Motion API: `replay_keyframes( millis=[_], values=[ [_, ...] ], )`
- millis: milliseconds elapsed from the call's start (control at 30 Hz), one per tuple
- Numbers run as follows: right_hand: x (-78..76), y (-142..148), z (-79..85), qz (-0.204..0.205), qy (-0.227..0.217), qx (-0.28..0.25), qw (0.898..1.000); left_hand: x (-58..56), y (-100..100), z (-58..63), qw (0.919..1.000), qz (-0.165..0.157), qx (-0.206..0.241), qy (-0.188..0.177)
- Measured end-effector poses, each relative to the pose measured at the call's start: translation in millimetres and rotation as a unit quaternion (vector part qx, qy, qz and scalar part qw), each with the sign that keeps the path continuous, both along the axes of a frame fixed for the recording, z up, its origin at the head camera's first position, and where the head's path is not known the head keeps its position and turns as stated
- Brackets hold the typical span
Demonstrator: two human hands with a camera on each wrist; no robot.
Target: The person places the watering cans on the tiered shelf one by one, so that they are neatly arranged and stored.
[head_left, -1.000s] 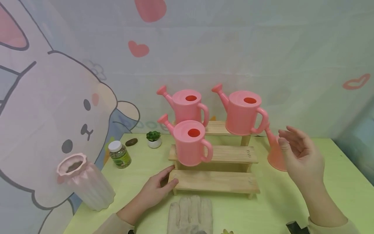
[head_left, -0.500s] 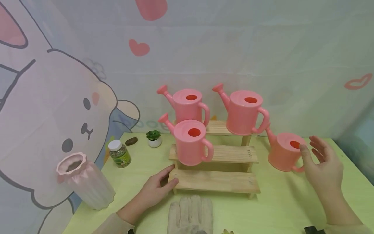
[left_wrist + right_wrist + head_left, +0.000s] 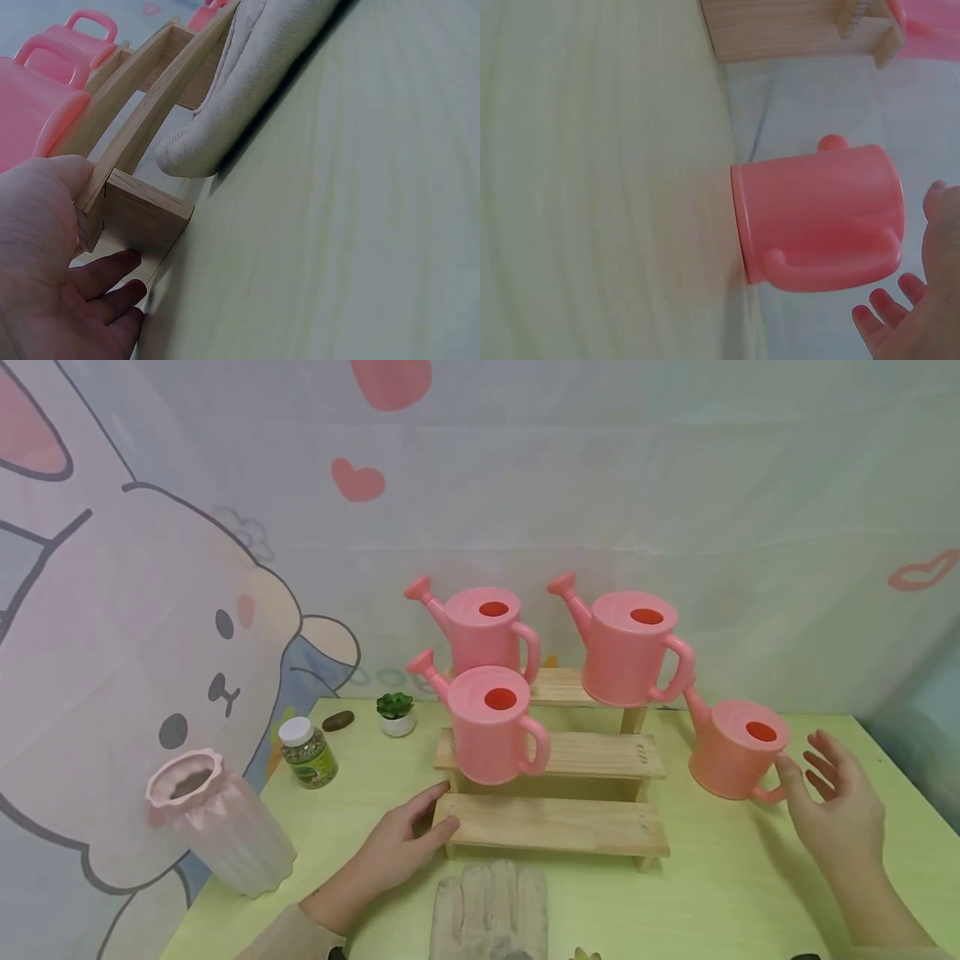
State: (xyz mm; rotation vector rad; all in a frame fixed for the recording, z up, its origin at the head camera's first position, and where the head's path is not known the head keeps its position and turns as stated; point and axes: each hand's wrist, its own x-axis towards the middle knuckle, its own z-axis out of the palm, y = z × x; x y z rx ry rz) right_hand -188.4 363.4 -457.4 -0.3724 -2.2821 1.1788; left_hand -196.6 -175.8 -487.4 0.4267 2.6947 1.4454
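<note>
My left hand (image 3: 401,843) holds the left end of a three-step wooden stand (image 3: 551,822). In the left wrist view its thumb rests on the board's end, while several fingers lie beside the leg. My right hand (image 3: 840,806), fingers spread and loosely bent, is beside the handle of a pink watering can (image 3: 731,752) standing on the table right of the stand. The right wrist view shows a gap between that hand and the can (image 3: 817,214). Two more pink watering cans (image 3: 483,631) (image 3: 630,647) stand on the top step, and another pink watering can (image 3: 487,727) on the middle step.
A work glove (image 3: 489,910) lies in front of the stand. To the left are a pink ribbed vase (image 3: 232,835), a white-lidded jar (image 3: 309,756), a dark stone (image 3: 338,721) and a small potted succulent (image 3: 396,714). A printed cloth (image 3: 750,485) hangs behind the table.
My right hand has moved right and a little down, from in front of the table's watering can to beside its handle, uncovering the can. The left hand stays on the stand.
</note>
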Motion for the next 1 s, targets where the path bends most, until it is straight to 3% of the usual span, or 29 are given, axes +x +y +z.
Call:
replay_keyframes(
  millis=[433, 1000],
  values=[
    [1.8, 16, -18.2, 0.028, -0.074, 0.019, 0.997, -0.5, 0, 1.2, 0.9999, -0.004, 0.003, -0.011],
    [-3.1, 12, -26.6, 0.02, -0.106, 0.093, 0.99, 1.1, 0, 2.7, 0.9998, -0.004, 0.013, -0.017]
  ],
)
